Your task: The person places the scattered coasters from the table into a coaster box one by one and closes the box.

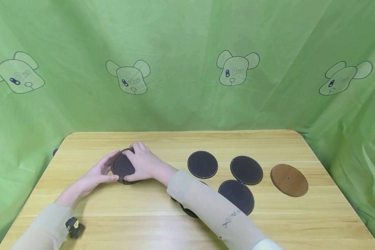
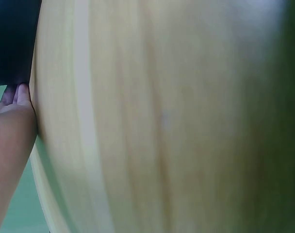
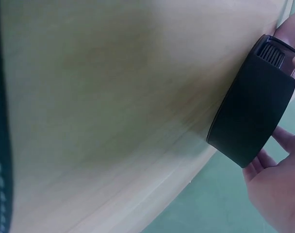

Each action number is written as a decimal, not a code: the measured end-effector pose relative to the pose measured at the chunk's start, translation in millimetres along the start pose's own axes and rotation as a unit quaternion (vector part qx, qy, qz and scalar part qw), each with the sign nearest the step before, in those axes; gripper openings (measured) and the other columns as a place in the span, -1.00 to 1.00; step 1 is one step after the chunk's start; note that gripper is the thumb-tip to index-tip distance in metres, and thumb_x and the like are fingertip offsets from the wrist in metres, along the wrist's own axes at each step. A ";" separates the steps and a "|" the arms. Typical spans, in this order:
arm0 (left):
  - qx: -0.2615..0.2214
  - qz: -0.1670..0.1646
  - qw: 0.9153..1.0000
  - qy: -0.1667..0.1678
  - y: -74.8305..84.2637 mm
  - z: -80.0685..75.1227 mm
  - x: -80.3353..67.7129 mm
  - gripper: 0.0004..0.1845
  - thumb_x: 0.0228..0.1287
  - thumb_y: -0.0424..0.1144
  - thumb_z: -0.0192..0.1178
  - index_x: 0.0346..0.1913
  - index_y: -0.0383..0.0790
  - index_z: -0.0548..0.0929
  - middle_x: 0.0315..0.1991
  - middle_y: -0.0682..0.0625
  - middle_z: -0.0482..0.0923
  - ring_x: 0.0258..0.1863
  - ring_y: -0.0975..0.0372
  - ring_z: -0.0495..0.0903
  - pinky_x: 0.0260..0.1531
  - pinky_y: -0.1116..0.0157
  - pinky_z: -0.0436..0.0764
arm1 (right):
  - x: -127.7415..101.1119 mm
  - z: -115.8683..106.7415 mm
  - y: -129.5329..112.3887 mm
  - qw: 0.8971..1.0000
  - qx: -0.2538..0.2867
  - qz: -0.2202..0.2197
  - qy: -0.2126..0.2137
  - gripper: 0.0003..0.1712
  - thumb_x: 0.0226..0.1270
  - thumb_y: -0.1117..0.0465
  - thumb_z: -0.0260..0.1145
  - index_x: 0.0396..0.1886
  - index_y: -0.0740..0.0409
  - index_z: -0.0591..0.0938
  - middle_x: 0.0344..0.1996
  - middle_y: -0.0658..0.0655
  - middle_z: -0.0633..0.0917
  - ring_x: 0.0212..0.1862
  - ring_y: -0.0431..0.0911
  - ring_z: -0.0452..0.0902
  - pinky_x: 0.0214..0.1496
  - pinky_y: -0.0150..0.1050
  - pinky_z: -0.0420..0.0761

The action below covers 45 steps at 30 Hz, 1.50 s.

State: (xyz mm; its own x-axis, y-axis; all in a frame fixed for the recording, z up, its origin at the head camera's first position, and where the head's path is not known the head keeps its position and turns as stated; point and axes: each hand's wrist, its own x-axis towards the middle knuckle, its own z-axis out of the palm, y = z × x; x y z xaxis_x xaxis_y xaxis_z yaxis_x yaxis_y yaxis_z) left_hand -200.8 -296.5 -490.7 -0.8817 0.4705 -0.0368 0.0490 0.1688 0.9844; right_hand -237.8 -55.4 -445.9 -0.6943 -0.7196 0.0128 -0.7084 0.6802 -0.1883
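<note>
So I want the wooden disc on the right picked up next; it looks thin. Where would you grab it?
Probably by its rim. The wooden disc lies flat on the table, apart from the dark coasters, so a top grip has nothing to hold. Come from its right, where bare table lets fingertips slide under the edge and pinch it.

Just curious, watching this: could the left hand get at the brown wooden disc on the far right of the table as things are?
Probably not easily. The left hand grips the round holder at the table's left, and the right arm and dark coasters lie between it and the wooden disc.
</note>
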 end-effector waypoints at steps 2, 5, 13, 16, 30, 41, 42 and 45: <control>0.000 0.001 1.000 0.001 -0.3 0.1 0.1 0.03 0.33 -0.50 0.33 0.70 -0.39 -0.09 0.67 -0.51 -0.15 0.34 0.70 0.34 0.29 0.77 0.28 | -1.4 -0.4 0.7 1.000 0.006 -0.002 -0.003 0.03 0.22 -0.34 0.49 0.58 0.00 0.41 0.44 0.19 0.42 0.46 0.01 0.29 0.57 -0.14 0.44; -0.001 0.003 1.000 0.002 -0.7 0.5 0.4 0.03 0.33 -0.50 0.33 0.70 -0.39 -0.09 0.66 -0.52 -0.14 0.35 0.70 0.34 0.29 0.76 0.27 | -3.1 -0.7 2.4 1.000 0.014 -0.004 -0.004 0.03 0.24 -0.32 0.49 0.59 0.00 0.40 0.44 0.19 0.42 0.46 0.02 0.30 0.56 -0.15 0.46; -0.003 0.003 1.000 0.000 -2.0 0.5 0.5 0.03 0.33 -0.50 0.33 0.70 -0.38 -0.09 0.66 -0.52 -0.14 0.35 0.68 0.35 0.30 0.75 0.29 | -11.4 -7.5 7.7 0.999 0.048 -0.004 -0.009 0.02 0.26 -0.27 0.51 0.62 -0.02 0.36 0.45 0.20 0.40 0.45 0.04 0.30 0.45 -0.16 0.58; -0.003 0.002 1.000 0.002 -1.7 0.9 0.9 0.03 0.33 -0.51 0.32 0.70 -0.38 -0.09 0.66 -0.52 -0.13 0.34 0.68 0.37 0.30 0.75 0.29 | -17.6 -12.4 10.8 0.999 0.050 -0.006 -0.008 0.02 0.26 -0.26 0.51 0.62 -0.03 0.35 0.46 0.20 0.40 0.46 0.04 0.31 0.49 -0.13 0.55; -0.005 0.005 1.000 0.007 0.0 1.5 0.7 0.03 0.31 -0.53 0.33 0.69 -0.41 -0.07 0.64 -0.52 -0.08 0.34 0.64 0.41 0.30 0.74 0.31 | -54.9 -29.1 43.3 0.998 0.067 -0.015 0.005 0.06 0.20 -0.22 0.57 0.61 0.03 0.36 0.43 0.19 0.44 0.49 0.07 0.32 0.57 0.01 0.47; -0.002 0.007 1.000 0.011 -0.9 1.9 0.9 0.04 0.29 -0.53 0.34 0.69 -0.43 -0.08 0.64 -0.51 -0.05 0.33 0.66 0.41 0.30 0.74 0.31 | -94.0 -42.6 77.6 0.997 0.071 0.016 -0.001 0.05 0.26 -0.19 0.53 0.64 0.04 0.31 0.48 0.20 0.39 0.52 0.11 0.29 0.60 0.08 0.42; -0.002 0.006 1.000 0.011 -0.5 2.0 0.7 0.05 0.29 -0.53 0.35 0.69 -0.43 -0.08 0.64 -0.52 -0.06 0.33 0.67 0.40 0.30 0.75 0.30 | -97.8 -43.7 80.3 0.997 0.073 0.018 0.001 0.05 0.26 -0.18 0.54 0.64 0.04 0.32 0.48 0.21 0.39 0.53 0.13 0.29 0.60 0.10 0.42; -0.002 0.005 1.000 0.010 0.5 2.4 0.4 0.05 0.29 -0.53 0.35 0.69 -0.43 -0.08 0.64 -0.54 -0.08 0.33 0.68 0.39 0.30 0.75 0.30 | -108.2 -45.9 88.7 0.997 0.069 0.026 0.004 0.04 0.25 -0.18 0.55 0.63 0.04 0.33 0.50 0.23 0.38 0.54 0.16 0.29 0.60 0.14 0.41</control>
State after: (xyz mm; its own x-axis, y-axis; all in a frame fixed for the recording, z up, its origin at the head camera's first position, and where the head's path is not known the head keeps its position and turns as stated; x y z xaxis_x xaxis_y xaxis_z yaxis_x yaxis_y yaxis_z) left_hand -200.0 -294.1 -490.7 -0.8901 0.4552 -0.0242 0.0558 0.1615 0.9853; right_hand -231.3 89.2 -418.9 -0.7309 -0.6824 0.0069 -0.6476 0.6904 -0.3223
